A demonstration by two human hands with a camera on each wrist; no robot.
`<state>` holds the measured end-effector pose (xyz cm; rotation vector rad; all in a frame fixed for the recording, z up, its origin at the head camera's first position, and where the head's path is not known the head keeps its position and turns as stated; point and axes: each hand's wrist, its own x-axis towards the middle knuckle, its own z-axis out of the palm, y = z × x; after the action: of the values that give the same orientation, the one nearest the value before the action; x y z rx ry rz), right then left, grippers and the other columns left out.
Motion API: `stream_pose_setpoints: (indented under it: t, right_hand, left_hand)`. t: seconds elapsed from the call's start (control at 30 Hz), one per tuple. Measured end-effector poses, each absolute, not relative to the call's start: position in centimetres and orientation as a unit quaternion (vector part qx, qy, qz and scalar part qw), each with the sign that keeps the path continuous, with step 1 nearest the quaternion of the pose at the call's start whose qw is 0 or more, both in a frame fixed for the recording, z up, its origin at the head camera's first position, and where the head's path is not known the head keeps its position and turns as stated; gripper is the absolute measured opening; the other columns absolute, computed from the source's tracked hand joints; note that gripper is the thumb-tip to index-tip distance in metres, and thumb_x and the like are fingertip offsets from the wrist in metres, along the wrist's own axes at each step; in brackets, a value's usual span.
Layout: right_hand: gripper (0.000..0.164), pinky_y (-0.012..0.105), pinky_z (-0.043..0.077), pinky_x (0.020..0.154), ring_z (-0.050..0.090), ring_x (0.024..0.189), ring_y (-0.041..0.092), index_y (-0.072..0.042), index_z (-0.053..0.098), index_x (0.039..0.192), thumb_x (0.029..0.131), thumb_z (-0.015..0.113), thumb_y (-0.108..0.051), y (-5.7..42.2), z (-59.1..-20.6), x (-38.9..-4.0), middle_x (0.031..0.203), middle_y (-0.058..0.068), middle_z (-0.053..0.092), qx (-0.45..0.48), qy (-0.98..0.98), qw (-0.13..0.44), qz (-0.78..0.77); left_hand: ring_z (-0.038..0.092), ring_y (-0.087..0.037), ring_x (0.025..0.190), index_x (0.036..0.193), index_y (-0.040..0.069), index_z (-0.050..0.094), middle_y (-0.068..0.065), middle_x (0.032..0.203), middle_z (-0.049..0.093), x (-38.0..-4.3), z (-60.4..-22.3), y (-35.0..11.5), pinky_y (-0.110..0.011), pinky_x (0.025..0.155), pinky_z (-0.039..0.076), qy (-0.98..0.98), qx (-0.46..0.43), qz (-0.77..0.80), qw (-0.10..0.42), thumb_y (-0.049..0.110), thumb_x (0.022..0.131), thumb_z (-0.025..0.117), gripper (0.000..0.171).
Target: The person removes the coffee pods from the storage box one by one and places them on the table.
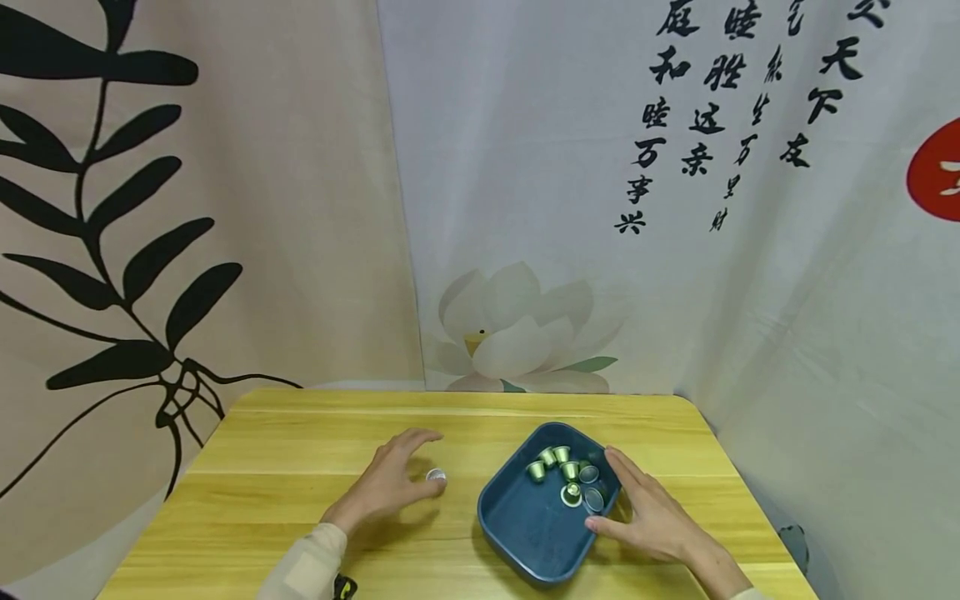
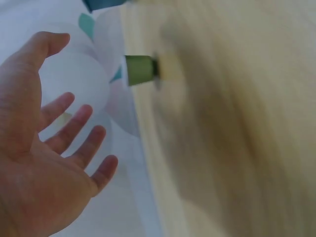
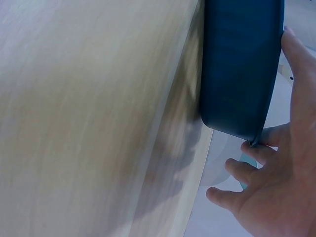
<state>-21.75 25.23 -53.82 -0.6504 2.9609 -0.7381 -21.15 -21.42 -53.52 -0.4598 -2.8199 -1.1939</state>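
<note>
A small green coffee capsule stands on the table with its pale lid facing up. Beside it is my left hand, thumb and fingers spread apart; the left wrist view shows the hand with nothing in its grasp. To the right lies a dark blue tray with several green capsules gathered towards its far right side. My right hand touches the tray's right rim with spread thumb and fingers. In the right wrist view its fingertips meet the rim near a corner.
The wooden table has rounded far corners. Behind it hangs a pale cloth printed with dark leaves, a lotus and writing. A black item shows at the left wrist.
</note>
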Motion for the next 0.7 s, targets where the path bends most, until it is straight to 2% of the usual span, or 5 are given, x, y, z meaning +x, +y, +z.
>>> stream_pose_setpoints:
  t: [0.07,0.43,0.7]
  right_hand:
    - [0.119,0.08,0.036,0.128,0.043,0.164,0.052,-0.005,0.03,0.178,0.094,0.079,-0.074,25.3,-53.8,-21.7,0.186,0.021,0.03,-0.207,0.949,0.013,-0.237]
    - [0.119,0.08,0.036,0.129,0.043,0.165,0.051,-0.005,0.03,0.178,0.094,0.08,-0.073,25.3,-53.9,-21.8,0.186,0.021,0.03,-0.208,0.949,0.01,-0.235]
    - [0.121,0.079,0.04,0.127,0.044,0.164,0.052,-0.005,0.029,0.178,0.094,0.078,-0.076,25.4,-54.0,-21.9,0.186,0.021,0.029,-0.21,0.949,0.013,-0.235]
  left_hand:
    - [0.05,-0.048,0.157,0.161,0.026,0.06,-0.01,0.168,0.058,-21.2,-52.9,-21.1,-0.083,0.127,0.035,-0.909,-0.154,-0.388,0.024,0.043,0.096,0.088,0.073]
    - [0.052,-0.044,0.158,0.159,0.028,0.062,-0.008,0.167,0.059,-21.6,-50.7,-18.3,-0.08,0.127,0.036,-0.899,-0.211,-0.382,0.04,0.044,0.096,0.089,0.07]
    - [0.056,-0.037,0.154,0.157,0.024,0.063,-0.004,0.163,0.063,-21.8,-50.0,-15.9,-0.075,0.127,0.037,-0.896,-0.25,-0.367,0.027,0.037,0.096,0.09,0.069]
